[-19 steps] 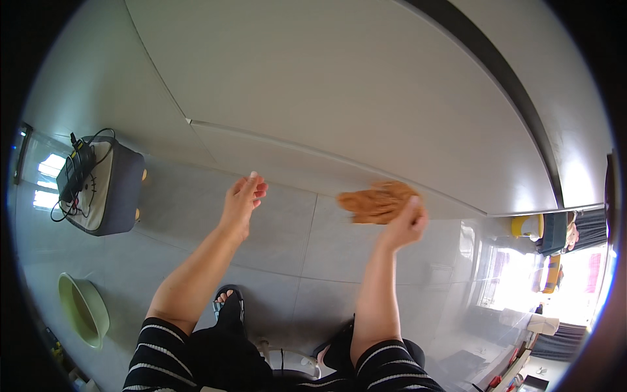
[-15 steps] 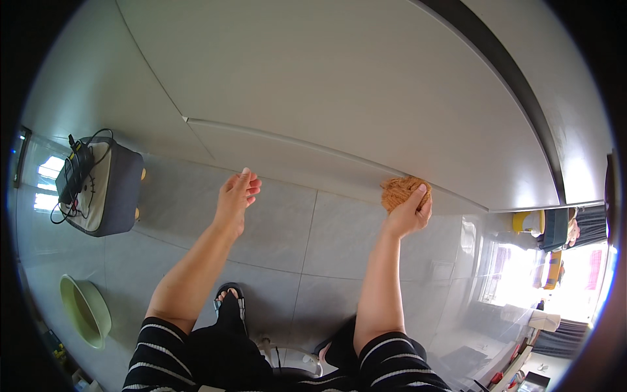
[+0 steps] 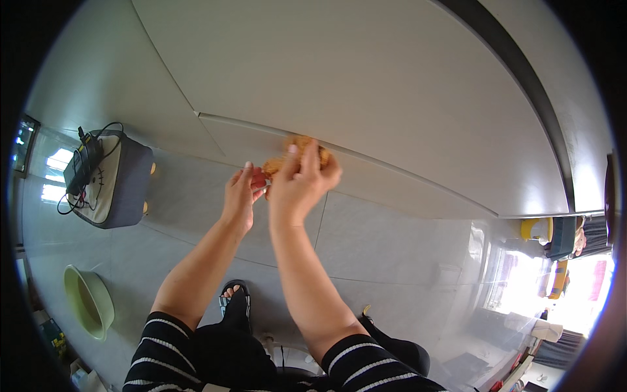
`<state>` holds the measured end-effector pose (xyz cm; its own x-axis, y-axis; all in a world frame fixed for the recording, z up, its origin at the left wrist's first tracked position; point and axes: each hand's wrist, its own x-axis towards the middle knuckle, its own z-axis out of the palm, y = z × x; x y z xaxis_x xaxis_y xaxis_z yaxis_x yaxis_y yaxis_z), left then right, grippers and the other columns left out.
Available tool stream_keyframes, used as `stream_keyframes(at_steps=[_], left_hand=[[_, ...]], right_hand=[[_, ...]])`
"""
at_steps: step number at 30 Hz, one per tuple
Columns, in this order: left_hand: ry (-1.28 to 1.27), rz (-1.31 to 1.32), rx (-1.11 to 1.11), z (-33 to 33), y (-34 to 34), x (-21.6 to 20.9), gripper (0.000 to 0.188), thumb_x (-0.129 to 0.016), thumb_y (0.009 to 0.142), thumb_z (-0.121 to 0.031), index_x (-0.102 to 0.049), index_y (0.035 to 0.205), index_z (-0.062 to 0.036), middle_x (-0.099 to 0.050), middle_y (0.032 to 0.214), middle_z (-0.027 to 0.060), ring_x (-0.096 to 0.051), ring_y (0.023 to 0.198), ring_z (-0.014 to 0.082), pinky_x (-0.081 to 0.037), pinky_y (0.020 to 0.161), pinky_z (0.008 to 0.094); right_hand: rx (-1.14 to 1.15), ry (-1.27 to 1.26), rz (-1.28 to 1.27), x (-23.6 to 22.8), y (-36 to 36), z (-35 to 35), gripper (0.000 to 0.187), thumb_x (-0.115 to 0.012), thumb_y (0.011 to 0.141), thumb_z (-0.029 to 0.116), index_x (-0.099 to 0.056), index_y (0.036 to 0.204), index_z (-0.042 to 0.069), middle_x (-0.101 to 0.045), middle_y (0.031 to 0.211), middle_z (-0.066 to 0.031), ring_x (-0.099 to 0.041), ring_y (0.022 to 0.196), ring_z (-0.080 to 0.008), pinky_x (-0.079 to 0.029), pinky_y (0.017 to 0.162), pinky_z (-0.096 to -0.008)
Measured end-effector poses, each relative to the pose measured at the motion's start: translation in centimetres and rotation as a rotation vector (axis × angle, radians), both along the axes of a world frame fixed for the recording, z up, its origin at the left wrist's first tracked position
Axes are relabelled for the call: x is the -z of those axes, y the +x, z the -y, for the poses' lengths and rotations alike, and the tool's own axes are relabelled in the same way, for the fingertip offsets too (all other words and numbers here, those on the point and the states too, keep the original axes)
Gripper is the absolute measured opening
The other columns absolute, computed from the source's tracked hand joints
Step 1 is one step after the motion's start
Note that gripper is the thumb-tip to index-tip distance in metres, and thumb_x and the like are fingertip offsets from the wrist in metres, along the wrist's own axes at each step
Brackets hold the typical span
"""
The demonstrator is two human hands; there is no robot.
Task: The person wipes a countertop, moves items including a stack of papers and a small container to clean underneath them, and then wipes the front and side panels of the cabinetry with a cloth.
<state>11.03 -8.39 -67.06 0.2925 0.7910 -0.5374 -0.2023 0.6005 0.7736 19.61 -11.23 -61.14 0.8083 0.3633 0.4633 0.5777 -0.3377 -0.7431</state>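
Observation:
A crumpled orange-brown cloth [image 3: 273, 165] is bunched against the lower part of a pale grey cabinet front [image 3: 353, 85]. My right hand [image 3: 304, 179] grips it from above, its fingers curled over the folds and slightly blurred. Close beside the cloth's left end is my left hand [image 3: 241, 196], thumb up and fingers loosely apart. Whether its fingertips touch the cloth is hard to make out. Part of the cloth is hidden behind my right hand.
On the left stands a grey storage stool [image 3: 121, 183] with a black power adapter [image 3: 83, 166] and cables on top. A pale green basin [image 3: 88, 300] sits on the grey tiled floor [image 3: 379, 248]. A yellow container [image 3: 537, 228] is at the far right.
My right hand has carried the cloth leftward along the lower cabinet front, up beside my left hand. The left hand has stayed nearly in place. The view has shifted slightly.

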Motion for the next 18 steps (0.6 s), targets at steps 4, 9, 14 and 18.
stream_keyframes(at_steps=[4, 9, 14, 18], left_hand=[[0.659, -0.475, 0.063, -2.6, -1.0, 2.3, 0.036, -0.050, 0.099, -0.042, -0.057, 0.112, -0.0091, -0.061, 0.111, 0.0029, -0.056, 0.100, 0.0158, -0.041, 0.092, 0.0374], [-0.039, 0.139, -0.274, -2.9, -1.1, -0.6, 0.033, -0.052, 0.098, -0.040, -0.056, 0.112, -0.0109, -0.058, 0.114, 0.0023, -0.056, 0.100, 0.0168, -0.042, 0.093, 0.0382], [-0.241, 0.159, -0.131, -0.9, -1.6, 2.6, 0.029, -0.055, 0.097, -0.039, -0.056, 0.108, -0.0123, -0.059, 0.111, 0.0035, -0.057, 0.100, 0.0193, -0.044, 0.092, 0.0391], [-0.167, 0.123, -0.041, -0.5, -1.8, 2.0, 0.029, -0.059, 0.095, -0.038, -0.059, 0.103, -0.0106, -0.063, 0.098, 0.0050, -0.059, 0.096, 0.0216, -0.045, 0.089, 0.0382]], right_hand=[[-0.331, 0.034, -0.151, -1.4, -5.0, -3.5, 0.029, -0.067, 0.078, 0.002, -0.068, 0.104, 0.013, -0.054, 0.111, -0.0150, -0.049, 0.100, -0.0335, -0.043, 0.084, -0.0409], [-0.734, 0.067, 0.482, 3.3, -5.9, -5.2, 0.026, -0.065, 0.073, 0.013, -0.071, 0.098, 0.012, -0.054, 0.110, -0.0053, -0.050, 0.102, -0.0255, -0.042, 0.080, -0.0416], [-0.859, -0.013, 1.150, 5.8, 6.8, -1.3, 0.023, -0.068, 0.069, 0.021, -0.072, 0.091, 0.018, -0.054, 0.114, 0.0032, -0.049, 0.109, -0.0183, -0.044, 0.077, -0.0366], [-0.808, -0.237, 1.233, 5.4, 17.1, 7.8, 0.021, -0.071, 0.074, 0.026, -0.070, 0.094, 0.020, -0.060, 0.110, 0.0046, -0.057, 0.102, -0.0173, -0.049, 0.074, -0.0404]])
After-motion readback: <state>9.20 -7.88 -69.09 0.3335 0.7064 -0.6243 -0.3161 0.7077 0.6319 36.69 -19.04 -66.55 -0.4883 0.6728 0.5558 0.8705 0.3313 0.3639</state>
